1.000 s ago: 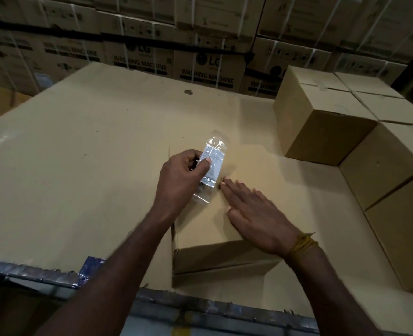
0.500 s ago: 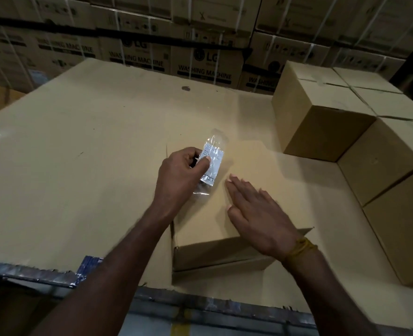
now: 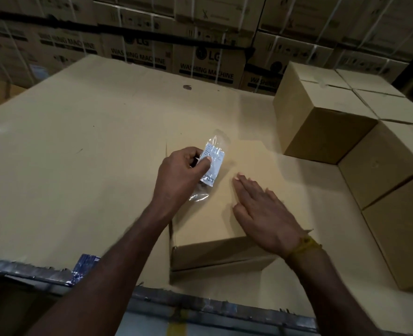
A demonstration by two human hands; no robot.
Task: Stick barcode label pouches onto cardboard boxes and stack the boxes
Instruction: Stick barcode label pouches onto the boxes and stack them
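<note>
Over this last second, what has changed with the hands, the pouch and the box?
Very little. The left hand still pinches the label pouch over the top of the cardboard box, in about the same spot. The right hand stays flat with straight fingers on the box top, having slid slightly towards the person. Nothing was let go, and the stacked boxes on the right are unmoved.
</note>
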